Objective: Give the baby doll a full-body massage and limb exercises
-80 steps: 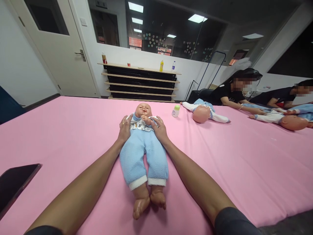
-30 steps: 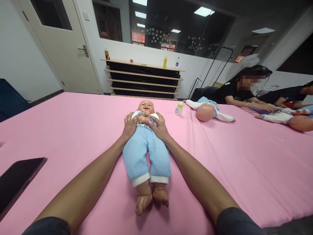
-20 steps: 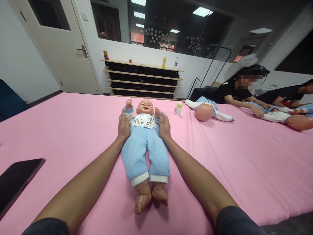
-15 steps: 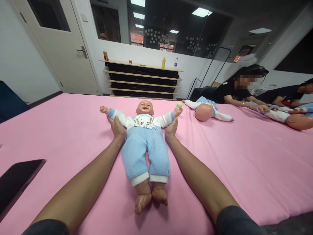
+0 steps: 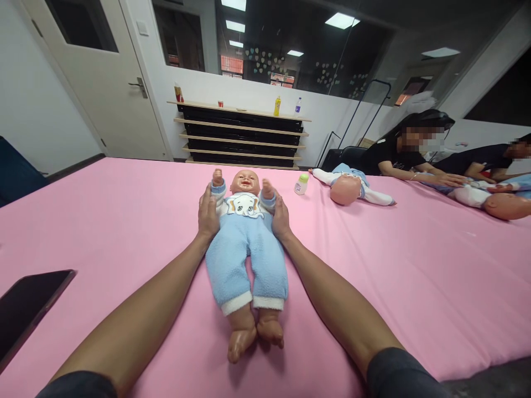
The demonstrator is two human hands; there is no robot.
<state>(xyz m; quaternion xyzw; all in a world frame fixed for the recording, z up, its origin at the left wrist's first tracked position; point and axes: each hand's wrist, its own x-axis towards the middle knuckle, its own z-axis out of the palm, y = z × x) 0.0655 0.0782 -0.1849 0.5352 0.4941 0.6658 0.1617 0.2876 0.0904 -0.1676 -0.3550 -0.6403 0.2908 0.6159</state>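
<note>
A baby doll (image 5: pixel 248 243) in light-blue trousers and a white top with an elephant face lies on its back, feet towards me. My left hand (image 5: pixel 208 213) is closed around the doll's arm on the left. On the other side, my right hand (image 5: pixel 281 215) grips the opposite arm. Both doll arms are bent upward, with their fists beside the head. My fingers are partly hidden behind the sleeves. A small bottle with a green cap (image 5: pixel 301 185) stands to the right of the doll's head.
A pink padded surface (image 5: pixel 136 221) lies under everything. A dark phone or tablet (image 5: pixel 29 304) rests at the left. Another doll (image 5: pixel 348 185) lies at the right, near a person in black (image 5: pixel 398 152) and a second person handling a doll (image 5: pixel 498 202). Shelves (image 5: pixel 244 124) stand behind.
Both my hands have moved inward and up, bringing the doll's arms from spread wide to bent up beside its head. The green-capped bottle now shows fully.
</note>
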